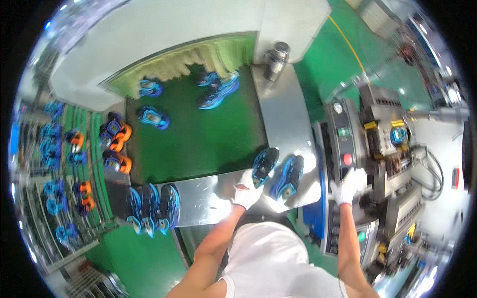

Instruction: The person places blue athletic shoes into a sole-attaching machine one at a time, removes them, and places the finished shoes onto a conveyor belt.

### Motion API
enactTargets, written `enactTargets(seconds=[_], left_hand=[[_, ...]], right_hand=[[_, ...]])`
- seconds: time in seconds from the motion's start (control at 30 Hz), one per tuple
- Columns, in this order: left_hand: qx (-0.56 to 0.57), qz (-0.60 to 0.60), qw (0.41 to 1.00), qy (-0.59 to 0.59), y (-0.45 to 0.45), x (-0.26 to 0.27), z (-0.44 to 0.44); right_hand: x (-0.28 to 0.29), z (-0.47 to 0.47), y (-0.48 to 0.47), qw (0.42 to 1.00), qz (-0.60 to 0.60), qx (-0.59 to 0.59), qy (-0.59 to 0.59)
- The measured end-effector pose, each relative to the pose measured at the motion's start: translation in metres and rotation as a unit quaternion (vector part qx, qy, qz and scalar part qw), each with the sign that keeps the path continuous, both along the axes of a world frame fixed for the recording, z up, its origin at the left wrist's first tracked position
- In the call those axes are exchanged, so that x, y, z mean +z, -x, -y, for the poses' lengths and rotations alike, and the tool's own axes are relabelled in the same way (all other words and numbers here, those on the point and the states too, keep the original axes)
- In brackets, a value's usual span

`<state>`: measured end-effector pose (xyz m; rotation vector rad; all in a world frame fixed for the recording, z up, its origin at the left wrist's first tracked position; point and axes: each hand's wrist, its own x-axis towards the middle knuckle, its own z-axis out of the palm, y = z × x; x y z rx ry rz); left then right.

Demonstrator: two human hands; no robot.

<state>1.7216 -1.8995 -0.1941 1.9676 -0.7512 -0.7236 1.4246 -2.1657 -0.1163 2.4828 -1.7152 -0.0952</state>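
Note:
My left hand (pixel 248 192), in a white glove with a hole or dark patch at the back, grips the heel end of a black and blue sports shoe (pixel 266 162) over the corner of the steel ledge. Just right of it a second black and blue shoe (pixel 288 177) rests on the ledge. My right hand (pixel 348 186), also gloved in white, is at the machine's control panel (pixel 344 138), below a red push button (pixel 347 159). Its thumb and fingers are spread, with nothing seen between them; whether it touches the machine is unclear.
Several black and blue shoes (pixel 151 205) stand on the steel ledge (pixel 203 197) at left. More ride on the green conveyor belt (pixel 186 145) by a fringed curtain (pixel 179 61). Orange shoes (pixel 119 164) sit left. A steel flask (pixel 277 61) and a machine (pixel 387 139) are right.

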Motion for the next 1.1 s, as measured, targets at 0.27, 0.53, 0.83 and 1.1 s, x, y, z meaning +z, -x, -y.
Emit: enactTargets(seconds=[0.27, 0.53, 0.83, 1.1], left_hand=[[-0.083, -0.073, 0.993, -0.036, -0.028, 0.030, 0.015], [-0.151, -0.007, 0.970, -0.192, -0.068, 0.023, 0.041], [-0.533, 0.011, 0.844, -0.057, 0.123, 0.116, 0.044], [-0.820, -0.083, 0.565, 0.017, 0.327, 0.206, -0.064]], right_hand=[[-0.061, -0.155, -0.144, 0.905, 0.233, -0.239, -0.264], [-0.021, -0.166, -0.140, 0.701, 0.535, -0.399, -0.250], [0.087, -0.339, 0.012, 0.319, 0.809, -0.492, -0.042], [0.160, -0.551, 0.099, 0.074, 0.763, -0.538, 0.350]])
